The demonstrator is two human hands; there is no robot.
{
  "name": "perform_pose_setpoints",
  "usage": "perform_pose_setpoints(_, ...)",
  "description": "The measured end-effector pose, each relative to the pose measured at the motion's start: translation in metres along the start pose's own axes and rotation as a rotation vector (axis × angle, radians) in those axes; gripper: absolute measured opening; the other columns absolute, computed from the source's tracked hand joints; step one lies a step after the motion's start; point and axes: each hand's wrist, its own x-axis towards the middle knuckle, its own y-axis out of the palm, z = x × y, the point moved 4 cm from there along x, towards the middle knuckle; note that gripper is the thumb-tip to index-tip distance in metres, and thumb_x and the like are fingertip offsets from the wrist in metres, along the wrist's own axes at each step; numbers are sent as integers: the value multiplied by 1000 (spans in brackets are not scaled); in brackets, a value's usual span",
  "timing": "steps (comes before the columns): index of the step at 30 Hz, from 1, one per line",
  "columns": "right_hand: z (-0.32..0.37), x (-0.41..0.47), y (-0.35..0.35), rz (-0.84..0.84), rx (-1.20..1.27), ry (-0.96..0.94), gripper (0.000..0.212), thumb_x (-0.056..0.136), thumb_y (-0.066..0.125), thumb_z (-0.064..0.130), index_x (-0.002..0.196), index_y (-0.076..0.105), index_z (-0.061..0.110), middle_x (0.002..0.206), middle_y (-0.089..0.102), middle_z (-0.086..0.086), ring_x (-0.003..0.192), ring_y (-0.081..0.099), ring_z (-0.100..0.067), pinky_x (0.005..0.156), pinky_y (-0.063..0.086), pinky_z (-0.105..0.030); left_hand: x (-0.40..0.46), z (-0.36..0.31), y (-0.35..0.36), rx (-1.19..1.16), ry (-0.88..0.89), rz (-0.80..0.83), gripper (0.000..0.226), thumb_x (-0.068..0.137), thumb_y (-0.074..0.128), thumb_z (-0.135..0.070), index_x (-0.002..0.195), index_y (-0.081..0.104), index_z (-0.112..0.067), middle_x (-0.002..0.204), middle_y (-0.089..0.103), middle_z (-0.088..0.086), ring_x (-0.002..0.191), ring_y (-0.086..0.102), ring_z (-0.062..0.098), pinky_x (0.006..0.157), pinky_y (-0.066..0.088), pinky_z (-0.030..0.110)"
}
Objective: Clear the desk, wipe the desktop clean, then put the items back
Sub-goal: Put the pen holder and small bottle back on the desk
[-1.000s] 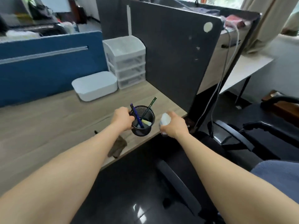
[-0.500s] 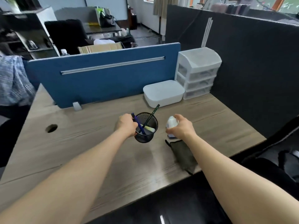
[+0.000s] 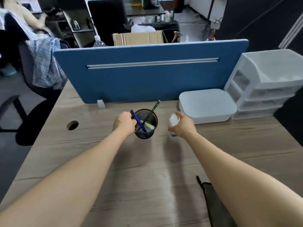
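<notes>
My left hand [image 3: 125, 123] is wrapped around a black mesh pen holder [image 3: 146, 124] at mid-desk [image 3: 114, 161]. My right hand [image 3: 183, 125] is closed around a small white bottle [image 3: 173, 120], near the white lidded box [image 3: 207, 105].

Pale grey-brown wood grain on the surface [image 3: 147, 185]. Black mesh on the cup [image 3: 148, 128], with a blue pen [image 3: 138, 119], dark green pencil [image 3: 153, 108] and pale yellow marker [image 3: 148, 126] inside. White bottle [image 3: 173, 121] at right. Blue divider [image 3: 147, 79] at the far edge, crossed by a silver rail [image 3: 152, 63]. White box [image 3: 207, 105] and translucent white drawers [image 3: 268, 86] far right. Dark grey-green cloth [image 3: 216, 203] near right. Blue-and-white plaid shirt [image 3: 44, 63] far left.
</notes>
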Motion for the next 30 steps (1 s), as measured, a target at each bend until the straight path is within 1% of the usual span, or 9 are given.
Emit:
perform_pose_setpoints(1, 6, 15, 3, 18, -20, -14, 75, 75, 68, 11, 142, 36, 25, 129, 52, -10, 108, 55, -27, 87, 53, -39, 11, -2, -1, 24, -15, -13, 11, 89, 49, -10, 82, 57, -7, 92, 68, 19, 86, 66, 36, 76, 56, 40)
perform_pose_setpoints(3, 14, 44, 7, 39, -43, -36, 75, 75, 67, 14, 142, 34, 26, 129, 51, -11, 113, 53, -29, 91, 51, -42, 35, -6, 2, 35, -46, -43, 12, 89, 48, -9, 78, 54, -9, 92, 68, 21, 85, 66, 37, 76, 56, 42)
perform_pose_setpoints(7, 21, 95, 8, 57, -72, -70, 72, 78, 66, 14, 142, 35, 24, 128, 54, -11, 112, 54, -31, 93, 49, -41, 76, -14, 17, 1, -83, -61, 11, 89, 48, -9, 81, 56, -10, 93, 68, 21, 85, 66, 37, 78, 56, 44)
perform_pose_setpoints(10, 24, 127, 9, 61, -95, -90, 76, 79, 67, 14, 145, 31, 21, 132, 52, -10, 116, 52, -30, 95, 48, -40, 102, -19, 34, -58, -108, -49, 12, 89, 50, -10, 81, 58, -10, 94, 68, 21, 85, 66, 38, 77, 56, 46)
perform_pose_setpoints(14, 25, 165, 12, 60, -94, -90, 78, 82, 69, 20, 147, 26, 18, 134, 52, -11, 119, 50, -30, 96, 46, -38, 136, -25, 55, -59, -126, -21, 13, 92, 50, -14, 90, 62, -9, 97, 68, 18, 89, 66, 37, 80, 55, 44)
perform_pose_setpoints(18, 24, 190, 21, 60, -129, -80, 77, 83, 69, 21, 146, 26, 14, 131, 53, -13, 118, 50, -32, 95, 44, -35, 161, -26, 74, -126, -152, 3, 11, 92, 53, -17, 86, 61, -14, 98, 69, 17, 89, 66, 37, 81, 55, 44)
perform_pose_setpoints(22, 22, 204, 31, 43, -202, -81, 67, 84, 68, 21, 139, 32, 10, 125, 55, -14, 113, 52, -34, 89, 42, -35, 177, -26, 82, -181, -194, -8, 13, 93, 54, -17, 82, 60, -16, 98, 68, 17, 89, 66, 37, 82, 55, 44)
perform_pose_setpoints(26, 13, 214, 43, 68, -256, -11, 71, 82, 71, 29, 138, 31, 10, 132, 43, -19, 114, 51, -37, 91, 43, -37, 188, -28, 85, -205, -202, 3, 19, 94, 55, -24, 79, 62, -15, 91, 69, 18, 87, 67, 36, 82, 56, 45)
perform_pose_setpoints(30, 6, 218, 47, 104, -323, 44, 85, 82, 72, 34, 145, 21, 8, 140, 28, -21, 116, 51, -37, 95, 41, -34, 192, -29, 86, -242, -179, 53, 25, 95, 53, -29, 96, 65, -7, 93, 68, 19, 92, 65, 38, 83, 55, 47)
